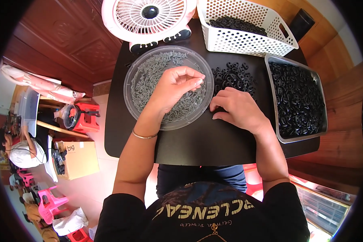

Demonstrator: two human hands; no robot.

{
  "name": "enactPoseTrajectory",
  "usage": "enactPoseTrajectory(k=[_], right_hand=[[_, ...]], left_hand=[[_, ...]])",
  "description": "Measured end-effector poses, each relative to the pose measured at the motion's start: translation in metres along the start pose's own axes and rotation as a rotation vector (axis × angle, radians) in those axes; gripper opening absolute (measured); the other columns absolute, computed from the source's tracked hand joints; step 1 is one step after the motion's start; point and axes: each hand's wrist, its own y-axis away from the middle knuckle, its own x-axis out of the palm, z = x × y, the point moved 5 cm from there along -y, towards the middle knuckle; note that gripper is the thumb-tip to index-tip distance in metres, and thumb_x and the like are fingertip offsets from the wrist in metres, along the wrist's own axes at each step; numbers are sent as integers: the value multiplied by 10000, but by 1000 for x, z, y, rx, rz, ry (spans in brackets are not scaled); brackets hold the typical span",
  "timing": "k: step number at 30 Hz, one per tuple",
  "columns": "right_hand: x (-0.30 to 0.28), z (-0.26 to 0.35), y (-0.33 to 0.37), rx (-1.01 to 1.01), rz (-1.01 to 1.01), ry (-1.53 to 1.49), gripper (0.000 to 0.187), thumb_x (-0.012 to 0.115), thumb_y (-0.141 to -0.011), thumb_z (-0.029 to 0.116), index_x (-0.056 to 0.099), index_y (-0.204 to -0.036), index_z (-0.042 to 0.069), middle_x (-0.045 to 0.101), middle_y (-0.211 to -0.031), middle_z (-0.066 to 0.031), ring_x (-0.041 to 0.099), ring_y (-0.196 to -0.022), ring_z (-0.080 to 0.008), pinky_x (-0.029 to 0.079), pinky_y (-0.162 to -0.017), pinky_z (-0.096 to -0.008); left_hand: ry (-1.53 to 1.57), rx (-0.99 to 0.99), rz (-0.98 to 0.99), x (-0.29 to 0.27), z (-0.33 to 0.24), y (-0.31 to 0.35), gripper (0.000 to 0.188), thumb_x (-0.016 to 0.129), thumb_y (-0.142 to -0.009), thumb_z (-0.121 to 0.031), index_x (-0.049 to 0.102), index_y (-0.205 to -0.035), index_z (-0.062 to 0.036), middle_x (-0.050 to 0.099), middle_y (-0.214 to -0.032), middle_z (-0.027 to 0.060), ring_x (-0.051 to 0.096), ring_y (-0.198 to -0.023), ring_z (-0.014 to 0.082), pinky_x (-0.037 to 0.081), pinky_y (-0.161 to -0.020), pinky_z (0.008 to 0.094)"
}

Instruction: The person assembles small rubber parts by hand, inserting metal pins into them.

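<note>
A round clear tub (130, 98) full of small grey screws stands on the dark table. Above its right half is my left hand (174, 86), thumb and forefinger pinched together; whatever lies between them is too small to make out. Just right of the tub's rim, my right hand (240, 108) rests low over the table with its fingers curled. Its fingertips are partly hidden, and I cannot make out what they hold. Small black ring-like plastic parts (234, 78) lie in a loose heap right behind my right hand.
At the right stands a metal tray (273, 101) heaped with shiny black parts. A white perforated basket (250, 45) with more black pieces is at the back, beside a white and pink fan (121, 14). Further left are a cardboard box (82, 159), stools and other people.
</note>
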Motion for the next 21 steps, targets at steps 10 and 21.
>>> enactPoseTrajectory(k=[10, 21], right_hand=[[3, 5, -3, -6, 37, -70, 109, 627, -690, 125, 541, -755, 107, 544, -716, -19, 536, -756, -220, 434, -623, -343], [10, 4, -3, 59, 17, -189, 129, 643, -678, 83, 532, -742, 66, 550, -723, -47, 549, -711, -246, 430, -617, -349]], left_hand=[[16, -12, -31, -1, -1, 0, 151, 595, -808, -75, 597, -914, 32, 613, -823, 60, 564, -741, 96, 453, -665, 218], [104, -20, -13, 2, -3, 1, 168, 602, -803, -70, 597, -934, 35, 618, -845, 71, 574, -759, 100, 457, -676, 215]])
